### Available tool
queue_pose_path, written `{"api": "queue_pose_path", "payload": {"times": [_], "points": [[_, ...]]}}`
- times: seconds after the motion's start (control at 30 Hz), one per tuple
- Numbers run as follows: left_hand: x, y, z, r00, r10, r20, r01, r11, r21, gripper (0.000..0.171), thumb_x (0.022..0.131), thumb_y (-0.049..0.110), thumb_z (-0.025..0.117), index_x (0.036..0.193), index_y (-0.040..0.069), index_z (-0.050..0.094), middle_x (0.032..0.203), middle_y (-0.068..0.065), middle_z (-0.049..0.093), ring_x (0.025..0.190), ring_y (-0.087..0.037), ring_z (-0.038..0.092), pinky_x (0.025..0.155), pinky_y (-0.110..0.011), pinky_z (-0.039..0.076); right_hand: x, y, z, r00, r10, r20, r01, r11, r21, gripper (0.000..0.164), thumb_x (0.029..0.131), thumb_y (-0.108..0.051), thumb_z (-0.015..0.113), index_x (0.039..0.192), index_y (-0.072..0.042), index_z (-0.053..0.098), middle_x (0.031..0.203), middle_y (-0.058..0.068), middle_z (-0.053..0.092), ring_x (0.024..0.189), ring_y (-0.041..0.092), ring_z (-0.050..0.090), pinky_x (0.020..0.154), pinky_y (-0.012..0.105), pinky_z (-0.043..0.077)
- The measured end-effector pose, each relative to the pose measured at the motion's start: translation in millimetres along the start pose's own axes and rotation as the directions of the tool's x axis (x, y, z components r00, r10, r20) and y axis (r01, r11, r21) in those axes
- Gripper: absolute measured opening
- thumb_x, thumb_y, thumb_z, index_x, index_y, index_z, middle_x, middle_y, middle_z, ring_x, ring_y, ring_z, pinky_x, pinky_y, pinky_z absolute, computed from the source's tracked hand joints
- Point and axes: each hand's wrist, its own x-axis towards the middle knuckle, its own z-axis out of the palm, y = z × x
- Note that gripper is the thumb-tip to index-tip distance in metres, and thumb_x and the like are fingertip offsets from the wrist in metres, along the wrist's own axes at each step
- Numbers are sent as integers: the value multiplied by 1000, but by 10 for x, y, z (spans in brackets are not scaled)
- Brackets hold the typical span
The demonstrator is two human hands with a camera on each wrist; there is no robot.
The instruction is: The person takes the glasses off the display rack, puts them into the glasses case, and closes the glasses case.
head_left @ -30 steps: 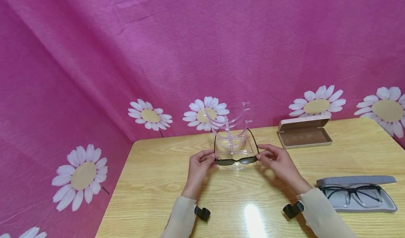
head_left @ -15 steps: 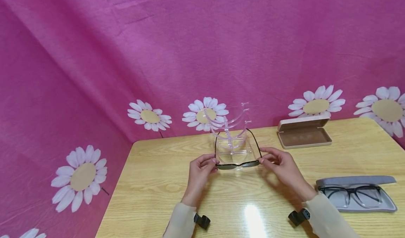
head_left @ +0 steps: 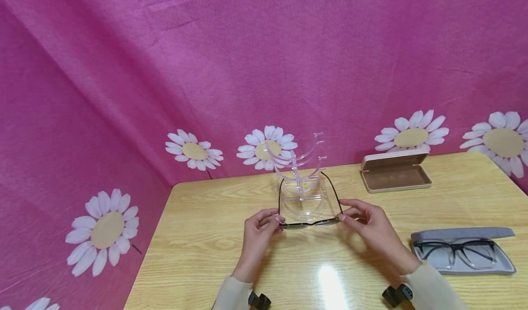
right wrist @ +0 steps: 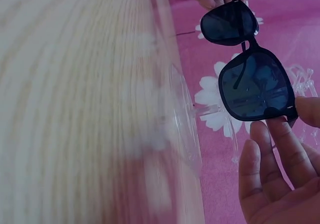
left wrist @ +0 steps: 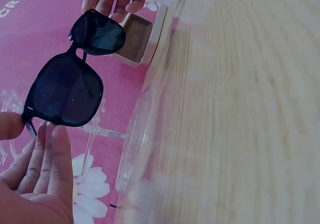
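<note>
A pair of black sunglasses (head_left: 294, 226) with dark lenses is held level between my two hands, temples unfolded and pointing away from me. My left hand (head_left: 257, 237) pinches the left hinge corner between thumb and fingers. At the opposite corner, my right hand (head_left: 373, 230) pinches the frame the same way. Both wrist views show the sunglasses (left wrist: 67, 92) off the tabletop, each thumb on the outer front edge. Just beyond the lenses stands a clear acrylic eyewear stand (head_left: 301, 191) with curved arms; the temple tips overlap its lower part in the head view.
An open beige glasses case (head_left: 396, 178) lies at the table's back right. Nearer, at right, a grey open case (head_left: 505, 266) holds black-framed eyeglasses (head_left: 455, 250). The wooden table (head_left: 198, 255) backs onto a pink daisy-printed cloth (head_left: 231, 62).
Both hands have drawn the sunglasses toward me, away from the acrylic stand, keeping their pinch at the corners. The cases and stand have not moved.
</note>
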Motion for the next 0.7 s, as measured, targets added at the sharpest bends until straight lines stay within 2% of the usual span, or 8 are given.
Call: {"api": "queue_pose_path", "payload": {"times": [0.13,0.3,0.47,0.7], "points": [[-72,12,-10,1000,1,0,-1,1000,-1,32,97,-1,65,123,-19,61,94,-11,77,79,-6,72,75,-23,64,-54,-27,5,1000,-11,-2,11,1000,-12,45,97,-9,73,138,5,61,102,17,79,82,4,73,77,19,58],[-157,32,-11,1000,13,-5,-13,1000,3,31,97,-4,64,123,-19,61,99,-23,76,81,-6,73,77,-22,65,-110,-79,1,1000,-29,-8,28,999,-20,43,96,-9,73,135,5,62,100,16,80,82,5,74,73,20,59],[-221,88,8,998,57,-5,-57,998,24,29,98,-4,64,122,-19,62,104,-33,73,81,-6,74,76,-21,64,-155,-147,-28,1000,-25,-13,25,1000,-10,42,96,-9,74,134,4,64,98,13,80,83,5,75,72,21,60],[-308,159,13,996,86,-7,-86,996,31,26,97,-3,65,119,-17,65,103,-33,73,80,-6,74,75,-21,65,-208,-233,-51,1000,-12,-24,12,999,-30,42,95,-12,76,134,1,66,98,12,80,82,3,73,73,21,59]]}}
